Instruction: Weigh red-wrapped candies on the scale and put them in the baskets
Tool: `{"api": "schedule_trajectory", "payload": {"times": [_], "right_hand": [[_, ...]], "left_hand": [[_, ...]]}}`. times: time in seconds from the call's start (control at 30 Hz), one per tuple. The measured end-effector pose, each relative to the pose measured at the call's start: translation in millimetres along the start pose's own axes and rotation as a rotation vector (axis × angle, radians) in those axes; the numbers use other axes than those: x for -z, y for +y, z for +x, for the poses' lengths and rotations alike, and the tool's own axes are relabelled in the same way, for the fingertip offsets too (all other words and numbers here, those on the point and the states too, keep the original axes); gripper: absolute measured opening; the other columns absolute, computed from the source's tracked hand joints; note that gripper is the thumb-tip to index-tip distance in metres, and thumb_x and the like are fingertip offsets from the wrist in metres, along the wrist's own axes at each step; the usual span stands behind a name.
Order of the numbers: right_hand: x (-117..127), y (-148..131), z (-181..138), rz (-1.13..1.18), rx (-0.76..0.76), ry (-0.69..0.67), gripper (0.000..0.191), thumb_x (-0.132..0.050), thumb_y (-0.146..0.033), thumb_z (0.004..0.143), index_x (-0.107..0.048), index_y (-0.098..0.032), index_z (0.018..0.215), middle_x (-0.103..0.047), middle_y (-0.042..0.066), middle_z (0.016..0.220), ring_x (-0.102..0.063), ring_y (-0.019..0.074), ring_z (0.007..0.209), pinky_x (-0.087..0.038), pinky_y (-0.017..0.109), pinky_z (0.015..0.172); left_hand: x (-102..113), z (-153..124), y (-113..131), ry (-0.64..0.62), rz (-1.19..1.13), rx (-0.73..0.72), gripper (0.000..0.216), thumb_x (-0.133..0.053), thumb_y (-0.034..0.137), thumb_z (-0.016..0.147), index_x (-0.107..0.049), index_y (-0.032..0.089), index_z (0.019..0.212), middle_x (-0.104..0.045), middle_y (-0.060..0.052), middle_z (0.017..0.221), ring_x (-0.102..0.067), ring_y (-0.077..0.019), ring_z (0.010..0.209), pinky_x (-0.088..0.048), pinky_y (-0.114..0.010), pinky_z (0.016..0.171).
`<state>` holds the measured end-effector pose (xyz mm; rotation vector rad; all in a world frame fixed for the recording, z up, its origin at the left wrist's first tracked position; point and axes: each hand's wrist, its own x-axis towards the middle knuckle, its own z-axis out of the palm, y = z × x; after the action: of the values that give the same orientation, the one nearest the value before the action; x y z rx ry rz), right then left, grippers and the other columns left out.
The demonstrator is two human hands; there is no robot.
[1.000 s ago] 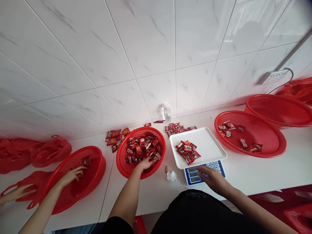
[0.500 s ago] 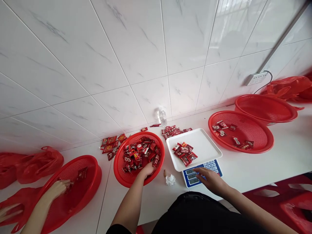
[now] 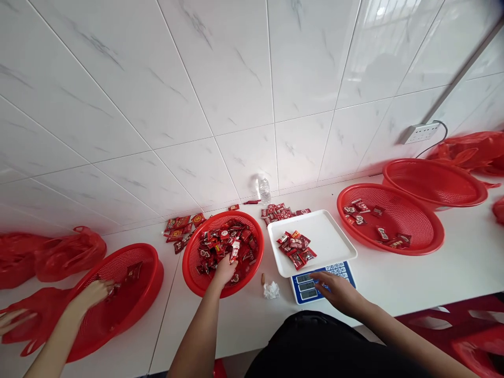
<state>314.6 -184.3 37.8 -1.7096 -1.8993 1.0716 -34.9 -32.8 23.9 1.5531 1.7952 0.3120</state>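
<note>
My left hand (image 3: 226, 271) reaches into a red mesh basket (image 3: 189, 262) heaped with small red wrapped packets. Its fingers are closed on a red-and-white packet (image 3: 235, 251), which sticks up past the fingertips. Over the display of a blue digital scale (image 3: 307, 295) hovers my right hand (image 3: 334, 287), fingers apart and nothing in them; whether it touches the scale I cannot tell. The white tray (image 3: 334, 241) on top of the scale carries a small pile of red packets (image 3: 296, 247).
More packets (image 3: 281, 212) lie behind the tray, others (image 3: 179, 228) along the wall near a plastic bottle (image 3: 263, 189). Crumpled tissue (image 3: 271, 290) sits by the scale. Right are two red baskets (image 3: 437, 239). At left, a co-worker's hand (image 3: 94, 294) is inside another basket (image 3: 159, 278).
My left hand has shifted left and toward the middle of the basket, and a red-and-white packet now shows at its fingertips. My right hand stays over the scale display.
</note>
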Motion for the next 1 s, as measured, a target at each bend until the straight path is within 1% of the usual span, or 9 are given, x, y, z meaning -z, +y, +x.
{"api": "schedule_trajectory", "payload": {"times": [0.07,0.13,0.23,0.33,0.43,0.5,0.6,0.83,1.0], "right_hand": [[0.1,0.0,0.3,0.007,0.011,0.002,0.035,-0.042,-0.038,0.085,-0.059,-0.028,0.114,-0.065,0.005,0.112,-0.061,0.0238,0.099,-0.048,0.037,0.085],[0.2,-2.0,0.3,0.043,0.014,0.008,0.034,-0.043,-0.039,0.084,-0.060,-0.029,0.113,-0.065,0.005,0.109,-0.062,0.0235,0.097,-0.048,0.037,0.083],[0.4,-11.4,0.7,0.205,0.013,0.009,0.040,-0.047,-0.039,0.083,-0.051,-0.029,0.121,-0.064,0.005,0.111,-0.064,0.0209,0.089,-0.051,0.036,0.078],[0.4,-25.8,2.4,0.429,0.031,-0.001,0.056,-0.053,-0.039,0.080,-0.035,-0.028,0.132,-0.061,0.007,0.115,-0.063,0.0186,0.085,-0.052,0.033,0.074],[-1.1,-34.1,4.9,0.533,0.030,-0.015,0.043,-0.056,-0.042,0.079,-0.047,-0.024,0.117,-0.066,0.003,0.097,-0.063,0.0185,0.082,-0.051,0.030,0.071],[-3.4,-32.6,5.9,0.522,0.000,0.006,0.026,-0.056,-0.043,0.078,-0.056,-0.021,0.091,-0.065,0.000,0.079,-0.061,0.0178,0.074,-0.049,0.027,0.066],[-7.4,-24.5,5.4,0.510,-0.065,0.073,0.027,-0.057,-0.046,0.077,-0.055,-0.019,0.073,-0.062,-0.002,0.068,-0.058,0.0168,0.067,-0.047,0.025,0.060],[-1.0,-20.3,3.2,0.735,-0.143,0.109,0.032,-0.060,-0.048,0.073,-0.060,-0.018,0.083,-0.067,0.001,0.076,-0.062,0.0200,0.071,-0.048,0.028,0.063],[11.6,-9.6,6.9,0.690,-0.198,0.264,0.034,-0.057,-0.050,0.076,-0.060,-0.018,0.088,-0.069,0.003,0.081,-0.062,0.0211,0.072,-0.048,0.028,0.063]], "left_hand": [[3.7,-9.7,11.4,0.035,-0.098,0.015,0.032,-0.047,0.025,0.081,-0.053,0.017,0.112,-0.064,-0.007,0.092,-0.060,-0.0190,0.081,-0.047,-0.027,0.069],[2.4,-25.3,29.0,-0.045,-0.261,0.020,0.036,-0.047,0.030,0.082,-0.050,0.017,0.116,-0.063,-0.007,0.089,-0.060,-0.0173,0.074,-0.047,-0.026,0.062],[-13.7,-55.5,61.1,-0.387,-0.367,-0.085,0.040,-0.054,0.035,0.077,-0.052,0.018,0.114,-0.062,-0.004,0.081,-0.056,-0.0136,0.062,-0.045,-0.024,0.054],[-45.4,-80.1,87.7,-0.705,-0.234,-0.248,0.032,-0.062,0.034,0.071,-0.061,0.017,0.098,-0.061,-0.002,0.077,-0.055,-0.0120,0.062,-0.045,-0.023,0.057],[-78.1,-89.5,100.3,-0.870,-0.146,-0.322,0.023,-0.061,0.028,0.070,-0.062,0.017,0.090,-0.058,0.001,0.068,-0.053,-0.0106,0.059,-0.044,-0.022,0.056],[-92.6,-89.5,101.7,-0.875,-0.143,-0.333,0.023,-0.063,0.025,0.067,-0.062,0.018,0.090,-0.058,0.002,0.070,-0.053,-0.0106,0.061,-0.043,-0.022,0.058],[-101.0,-87.6,99.5,-0.854,-0.209,-0.282,0.035,-0.069,0.025,0.062,-0.062,0.019,0.095,-0.060,0.001,0.080,-0.055,-0.0124,0.070,-0.044,-0.024,0.065],[-99.4,-89.6,93.9,-0.908,-0.643,0.004,0.054,-0.077,0.023,0.054,-0.056,0.017,0.103,-0.060,-0.003,0.090,-0.057,-0.0125,0.072,-0.045,-0.025,0.064],[-95.5,-84.8,82.8,-0.776,-0.818,0.117,0.048,-0.071,0.028,0.063,-0.052,0.017,0.106,-0.059,-0.004,0.089,-0.054,-0.0080,0.058,-0.041,-0.022,0.053]]}}
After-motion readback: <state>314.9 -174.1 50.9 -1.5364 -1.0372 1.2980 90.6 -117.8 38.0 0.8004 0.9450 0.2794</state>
